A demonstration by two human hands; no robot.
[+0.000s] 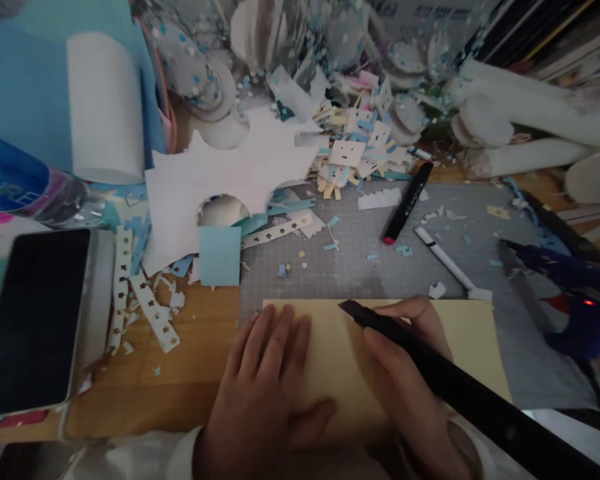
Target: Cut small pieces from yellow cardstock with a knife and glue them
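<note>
Head view: bottle [25,180] lying at the left edge of the work surface [200,380], label reading "URE", rest of the word out of frame. Black marker [407,203] with a red end, near the far edge of the grey cutting mat [340,277]; pale lettering along its barrel, too small to read. Yellow sheet [475,340] lies across the mat's near side, its left part under the left hand [267,387]. That hand: flat, palm down, fingers slightly spread toward the sheet's far edge, thumb out to the side, grasping nothing. Right hand [410,373]: thumb and fingers pinched round a long black tool [425,357], cutter-like, slanted tip at the sheet's far edge; cannot tell whether the tip touches. Pale blue square [219,256] at the mat's left edge. Dark blue glue gun [570,287], red light lit, at the mat's right edge.
</note>
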